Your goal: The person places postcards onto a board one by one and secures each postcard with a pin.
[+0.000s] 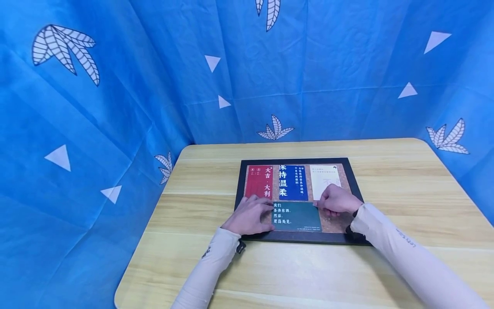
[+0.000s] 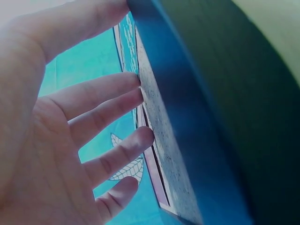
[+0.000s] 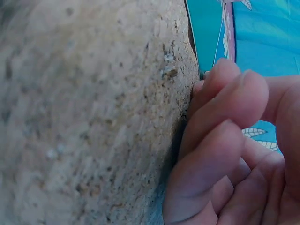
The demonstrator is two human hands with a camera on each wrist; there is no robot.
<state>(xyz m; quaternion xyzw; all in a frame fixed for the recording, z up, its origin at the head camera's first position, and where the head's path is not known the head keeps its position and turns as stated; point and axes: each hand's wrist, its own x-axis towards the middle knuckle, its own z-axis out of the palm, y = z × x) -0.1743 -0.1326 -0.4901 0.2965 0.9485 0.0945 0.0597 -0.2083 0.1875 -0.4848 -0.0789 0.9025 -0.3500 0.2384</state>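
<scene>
A green card (image 1: 296, 217) with white writing lies flat on a black-framed cork board (image 1: 297, 236). My left hand (image 1: 251, 215) rests at the card's left side, fingers spread and loosely bent; the left wrist view shows the palm (image 2: 51, 150) with nothing held. At the card's upper right corner, my right hand (image 1: 336, 201) pinches with thumb and forefinger. Whatever sits between those fingertips is small and mostly hidden. In the right wrist view the other fingers (image 3: 206, 164) curl close to the cork surface (image 3: 93, 117).
Along the board's upper half are a red card (image 1: 259, 180), a blue card (image 1: 293, 182) and a white card (image 1: 319, 174), each with writing. Small clear bits (image 3: 168, 70) lie on the cork. The board is on a wooden table (image 1: 193, 206) before a blue curtain (image 1: 266, 64).
</scene>
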